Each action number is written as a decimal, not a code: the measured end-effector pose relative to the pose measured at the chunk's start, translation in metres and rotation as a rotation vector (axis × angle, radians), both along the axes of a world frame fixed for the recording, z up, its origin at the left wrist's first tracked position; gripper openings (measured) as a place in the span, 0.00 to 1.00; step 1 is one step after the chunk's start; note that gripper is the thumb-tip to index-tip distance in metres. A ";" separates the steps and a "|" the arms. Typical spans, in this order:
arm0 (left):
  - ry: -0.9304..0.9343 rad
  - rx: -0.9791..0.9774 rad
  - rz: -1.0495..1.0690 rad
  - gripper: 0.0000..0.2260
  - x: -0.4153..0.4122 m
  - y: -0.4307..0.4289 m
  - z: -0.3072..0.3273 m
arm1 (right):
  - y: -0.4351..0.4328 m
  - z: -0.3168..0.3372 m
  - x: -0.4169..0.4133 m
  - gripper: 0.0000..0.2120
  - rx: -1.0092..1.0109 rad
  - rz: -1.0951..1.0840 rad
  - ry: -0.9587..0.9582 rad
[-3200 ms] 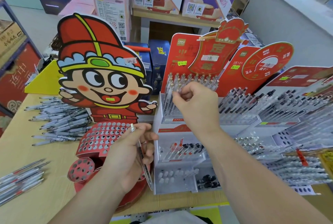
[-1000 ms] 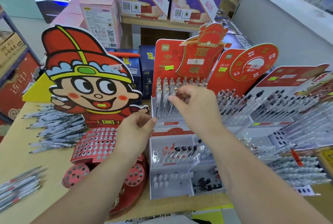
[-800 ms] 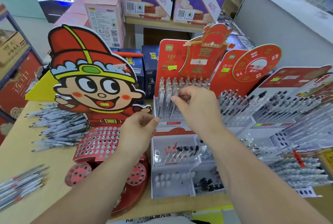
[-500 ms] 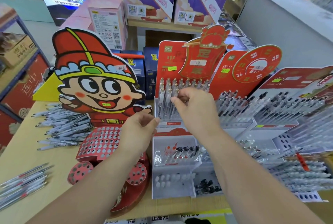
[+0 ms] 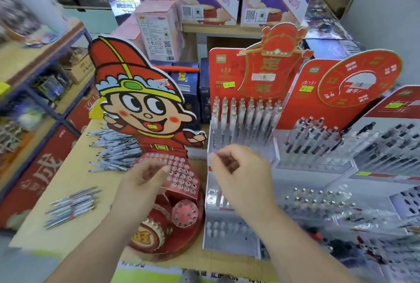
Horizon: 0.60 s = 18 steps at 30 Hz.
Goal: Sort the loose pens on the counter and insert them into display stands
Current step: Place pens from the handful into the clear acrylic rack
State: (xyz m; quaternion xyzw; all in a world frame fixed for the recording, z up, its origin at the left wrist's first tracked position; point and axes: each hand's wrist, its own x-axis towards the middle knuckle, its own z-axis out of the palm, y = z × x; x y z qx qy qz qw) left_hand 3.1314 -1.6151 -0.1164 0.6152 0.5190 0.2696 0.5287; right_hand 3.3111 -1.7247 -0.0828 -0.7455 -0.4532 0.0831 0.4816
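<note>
- Your view swings left and blurs, so more of the bench (image 5: 75, 175) shows than half a second ago; take the cartoon stand (image 5: 145, 110) as the landmark.
- The white stand (image 5: 241, 121), just right of the cartoon stand, now holds full rows of pens; the pen you were seating there a second ago looks delivered.
- Two heaps of loose pens remain left of the cartoon stand: the far pile (image 5: 113, 148) and the near pile (image 5: 72, 205), so plenty is left to sort.
- Your right hand (image 5: 241, 175) has pulled back from the white stand, fingers loosely curled, apparently empty.
- Your left hand (image 5: 145, 178) hovers over the cartoon stand's holed tray, loosely curled, holding nothing; I judge another pick from the piles comes next.
</note>
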 end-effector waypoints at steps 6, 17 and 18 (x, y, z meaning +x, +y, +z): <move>0.143 -0.037 0.087 0.03 -0.081 0.012 -0.027 | 0.012 -0.028 -0.054 0.06 -0.254 0.304 0.074; 0.512 0.017 0.005 0.06 -0.247 0.119 -0.104 | 0.119 -0.059 -0.185 0.05 -0.449 0.386 0.010; 0.529 0.035 -0.042 0.06 -0.259 0.135 -0.108 | 0.132 -0.065 -0.201 0.05 -0.492 0.363 0.032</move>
